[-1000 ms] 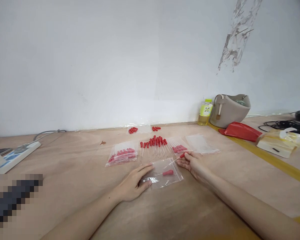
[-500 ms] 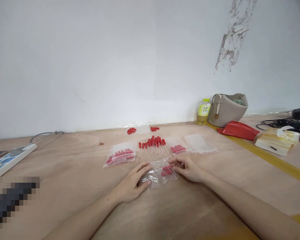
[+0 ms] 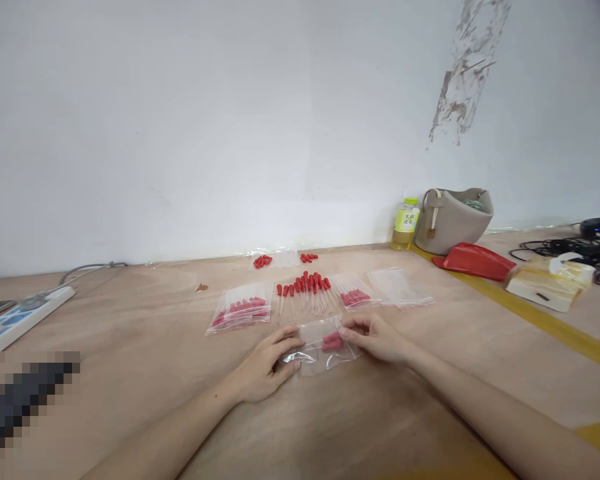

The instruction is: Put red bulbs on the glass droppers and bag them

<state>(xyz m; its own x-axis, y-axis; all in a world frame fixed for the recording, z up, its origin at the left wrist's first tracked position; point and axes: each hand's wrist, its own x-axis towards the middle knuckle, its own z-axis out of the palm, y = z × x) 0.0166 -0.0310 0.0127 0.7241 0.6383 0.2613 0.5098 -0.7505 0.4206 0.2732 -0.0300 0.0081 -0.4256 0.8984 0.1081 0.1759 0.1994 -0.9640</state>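
Plastic bag (image 3: 320, 361): between my hands, long side left to right.
My left hand (image 3: 273, 363): spread wide on its left end.
My right hand (image 3: 373, 338): narrow, nearer the bulbs; pinching or not, I cannot tell.
Droppers (image 3: 333, 342): within bag, bulbs rightward.

Dark Chinese characters "茉莉花茶" on the yellow-green label (image 3: 409, 220) of the bottle (image 3: 403, 237)

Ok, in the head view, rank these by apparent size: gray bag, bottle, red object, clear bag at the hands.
Gray bag and clear bag: too close to rank; fingers cover part of the clear one.
Red object.
Bottle.
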